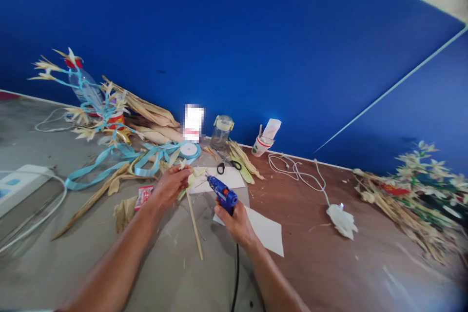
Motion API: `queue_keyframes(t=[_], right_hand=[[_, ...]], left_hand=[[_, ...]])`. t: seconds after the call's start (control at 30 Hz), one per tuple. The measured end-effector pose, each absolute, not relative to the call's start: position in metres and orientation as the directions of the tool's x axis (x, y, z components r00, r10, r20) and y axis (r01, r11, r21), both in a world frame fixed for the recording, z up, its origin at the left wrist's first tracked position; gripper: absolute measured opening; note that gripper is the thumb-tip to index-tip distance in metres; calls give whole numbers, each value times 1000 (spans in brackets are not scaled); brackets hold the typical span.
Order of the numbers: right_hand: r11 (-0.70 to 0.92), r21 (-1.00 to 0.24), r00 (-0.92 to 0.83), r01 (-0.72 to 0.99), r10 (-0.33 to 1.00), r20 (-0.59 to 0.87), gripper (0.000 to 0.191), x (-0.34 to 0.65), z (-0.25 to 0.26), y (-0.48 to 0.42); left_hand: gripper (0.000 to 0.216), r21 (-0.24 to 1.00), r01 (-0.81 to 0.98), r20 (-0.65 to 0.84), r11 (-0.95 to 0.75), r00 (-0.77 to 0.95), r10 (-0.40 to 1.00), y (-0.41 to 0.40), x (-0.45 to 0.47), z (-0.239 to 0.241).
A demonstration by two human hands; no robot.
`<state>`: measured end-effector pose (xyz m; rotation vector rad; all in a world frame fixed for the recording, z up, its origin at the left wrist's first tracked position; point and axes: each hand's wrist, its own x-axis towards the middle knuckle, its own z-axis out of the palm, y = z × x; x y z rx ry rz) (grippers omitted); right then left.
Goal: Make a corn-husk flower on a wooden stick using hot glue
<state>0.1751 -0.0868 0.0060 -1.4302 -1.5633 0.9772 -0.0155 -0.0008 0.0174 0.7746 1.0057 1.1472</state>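
My left hand [170,186] is closed on a pale husk flower [190,175] at the top of a thin wooden stick [193,226] that slants down toward me. My right hand [236,222] grips a blue glue gun [222,194], its nozzle pointing left at the flower, nearly touching it. The gun's black cord [236,278] runs down between my forearms. Both hands work over white paper sheets [268,231] on the table.
Light blue ribbon [120,161] and a ribbon spool [189,149] lie left of centre among dried corn husks [153,114]. Scissors [227,165], a glass jar [221,131] and a paper cup [261,145] stand near the blue wall. A white cable [300,173], a power strip [18,187], and husk flowers [409,195] lie at the sides.
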Motion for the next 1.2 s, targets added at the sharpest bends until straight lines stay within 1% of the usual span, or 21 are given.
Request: queue_keyframes(t=[0.1,0.2,0.3,0.43,0.5,0.53,0.57,0.6,0.63,0.7,0.73,0.8,0.87,0.93,1.2], right_hand=[[123,-812,22,571,986,165,24,175,2,-83],[107,-667,71,738,969,235,31,175,-5,-78],[55,-563,80,825,974,213,36,176,-11,-73],[-32,-449,90,893,990,108,37,175,-10,-73],[-47,-409,101,911,989,112,38,176,-5,-74],[-39,-415,110,909,983,146,36,177,-2,-74],[-19,-452,117,892,975,191,32,178,2,-73],[13,-512,124,859,964,234,28,179,7,-70],[56,-602,125,796,959,254,24,180,12,-67],[133,-782,87,609,969,233,23,181,21,-58],[138,-841,79,523,975,209,23,180,26,-53],[126,-902,64,414,984,167,22,175,33,-43],[105,-931,37,349,991,126,20,167,38,-34],[102,-936,5,338,994,110,17,159,40,-30],[90,-868,-44,488,996,79,7,142,50,-27]], left_hand=[[23,894,-361,-244,267,109,964,0,-15,17],[22,892,-372,-220,257,141,965,-2,-12,18],[22,893,-370,-200,255,182,963,-5,-9,20],[20,904,-355,-157,239,246,957,-9,-6,21],[19,915,-336,-133,224,275,952,-10,-6,21],[19,920,-324,-125,220,290,949,-10,-5,21],[19,925,-312,-122,218,301,946,-11,-5,22],[20,928,-302,-120,218,310,943,-11,-5,23],[20,930,-296,-120,217,314,942,-12,-5,24],[21,937,-280,-117,211,319,941,-12,-4,25],[21,943,-264,-114,205,323,939,-12,-4,25],[20,958,-217,-107,186,330,938,-12,-3,25],[18,973,-167,-101,162,325,940,-11,-3,23],[18,982,-126,-94,140,313,945,-11,-2,22],[19,997,-23,-67,79,333,941,-11,0,23]])
